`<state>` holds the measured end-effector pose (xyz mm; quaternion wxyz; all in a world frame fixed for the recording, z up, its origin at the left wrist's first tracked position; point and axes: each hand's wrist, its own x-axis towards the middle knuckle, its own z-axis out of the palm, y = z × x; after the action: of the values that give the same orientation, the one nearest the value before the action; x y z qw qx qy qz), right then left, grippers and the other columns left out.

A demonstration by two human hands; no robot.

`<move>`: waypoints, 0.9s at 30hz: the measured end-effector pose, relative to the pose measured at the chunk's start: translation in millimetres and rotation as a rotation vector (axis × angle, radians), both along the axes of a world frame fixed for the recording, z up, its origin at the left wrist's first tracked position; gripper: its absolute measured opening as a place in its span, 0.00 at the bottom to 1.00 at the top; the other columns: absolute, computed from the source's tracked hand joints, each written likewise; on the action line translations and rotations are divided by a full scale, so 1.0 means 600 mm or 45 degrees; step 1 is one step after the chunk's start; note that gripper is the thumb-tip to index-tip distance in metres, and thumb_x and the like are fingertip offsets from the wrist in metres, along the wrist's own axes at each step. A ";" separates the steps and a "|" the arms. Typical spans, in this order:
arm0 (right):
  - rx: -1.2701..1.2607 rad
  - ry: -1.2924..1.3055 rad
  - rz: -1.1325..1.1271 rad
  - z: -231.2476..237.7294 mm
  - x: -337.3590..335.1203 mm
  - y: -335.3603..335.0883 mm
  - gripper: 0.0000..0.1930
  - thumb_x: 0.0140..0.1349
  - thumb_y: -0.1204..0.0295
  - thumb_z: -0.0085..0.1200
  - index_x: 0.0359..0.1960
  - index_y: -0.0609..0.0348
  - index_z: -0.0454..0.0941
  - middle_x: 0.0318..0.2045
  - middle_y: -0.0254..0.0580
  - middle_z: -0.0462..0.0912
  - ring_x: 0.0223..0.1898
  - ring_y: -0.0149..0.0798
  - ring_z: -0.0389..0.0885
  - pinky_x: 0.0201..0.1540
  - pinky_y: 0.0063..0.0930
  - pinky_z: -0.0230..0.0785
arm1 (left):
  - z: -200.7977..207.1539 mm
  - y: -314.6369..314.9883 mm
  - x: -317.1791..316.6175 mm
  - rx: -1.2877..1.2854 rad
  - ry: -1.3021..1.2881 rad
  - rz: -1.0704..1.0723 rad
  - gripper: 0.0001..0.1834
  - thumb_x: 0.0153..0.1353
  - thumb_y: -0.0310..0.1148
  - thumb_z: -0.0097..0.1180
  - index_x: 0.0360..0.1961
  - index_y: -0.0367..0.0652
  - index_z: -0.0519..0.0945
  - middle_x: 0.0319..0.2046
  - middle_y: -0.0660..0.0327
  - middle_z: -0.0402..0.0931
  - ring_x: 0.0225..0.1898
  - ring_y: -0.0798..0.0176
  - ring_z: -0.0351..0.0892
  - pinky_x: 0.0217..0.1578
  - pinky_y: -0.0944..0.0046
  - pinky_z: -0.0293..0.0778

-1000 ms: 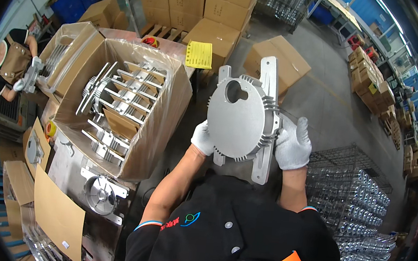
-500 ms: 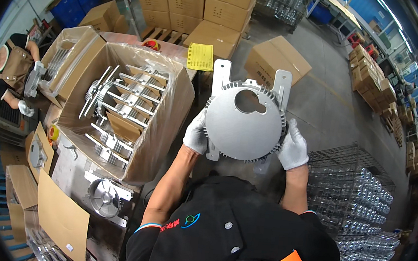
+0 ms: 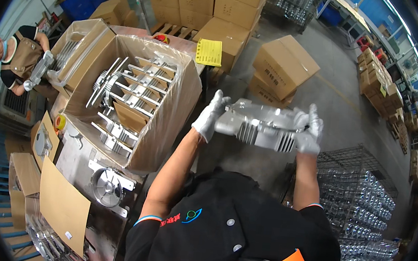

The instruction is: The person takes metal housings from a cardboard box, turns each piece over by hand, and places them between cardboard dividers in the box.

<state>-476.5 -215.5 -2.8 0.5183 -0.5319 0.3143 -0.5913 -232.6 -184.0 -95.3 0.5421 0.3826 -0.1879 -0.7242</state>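
Observation:
Between my gloved hands is a silver finned metal housing (image 3: 264,128), tilted so that its ribbed rim faces me; it is somewhat smeared by motion. My left hand (image 3: 210,116) grips its left end, with the thumb side raised. My right hand (image 3: 309,131) holds the opposite end, fingers bent around it. Left of me, a plastic-lined carton (image 3: 174,127) contains several similar metal parts (image 3: 140,88) standing on edge with cardboard dividers between them. Another round housing with bracket arms (image 3: 108,186) lies on the metal table (image 3: 78,155) near my left elbow.
A cardboard sheet (image 3: 63,207) lies at the table's near side. Beyond my hands stand stacked cartons (image 3: 286,62); wire cages of shiny parts (image 3: 358,205) are at right. At far left a co-worker (image 3: 27,57) handles a finned part. A yellow paper (image 3: 209,53) hangs by the carton.
The housing has turned from showing its flat round face to showing its ribbed side. Both hands turned with it, keeping their grip, and the whole view has shifted slightly.

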 end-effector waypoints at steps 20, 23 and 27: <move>-0.391 -0.172 -0.275 -0.031 -0.075 -0.030 0.19 0.64 0.66 0.40 0.49 0.72 0.67 0.48 0.48 0.71 0.50 0.36 0.69 0.55 0.25 0.61 | 0.070 0.047 -0.112 -0.483 -0.309 0.304 0.31 0.44 0.19 0.50 0.55 0.33 0.64 0.44 0.59 0.71 0.40 0.69 0.71 0.43 0.71 0.68; -0.301 -0.143 -0.322 -0.050 -0.086 -0.048 0.18 0.64 0.69 0.41 0.49 0.73 0.67 0.48 0.47 0.71 0.49 0.35 0.70 0.53 0.24 0.61 | 0.055 0.047 -0.113 -0.498 -0.168 0.369 0.31 0.44 0.21 0.52 0.54 0.33 0.64 0.44 0.58 0.71 0.40 0.68 0.72 0.44 0.70 0.68; -0.625 0.280 -0.218 -0.019 -0.066 -0.036 0.21 0.65 0.62 0.33 0.43 0.70 0.70 0.44 0.50 0.73 0.48 0.42 0.70 0.54 0.36 0.58 | 0.062 0.054 -0.100 -0.540 -0.167 0.383 0.32 0.43 0.22 0.54 0.54 0.32 0.64 0.47 0.56 0.69 0.46 0.65 0.69 0.45 0.69 0.68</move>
<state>-516.1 -237.4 -14.3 0.2851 -0.6739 0.2599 -0.6301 -292.9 -151.7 -58.4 0.6983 0.3304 -0.3112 -0.5535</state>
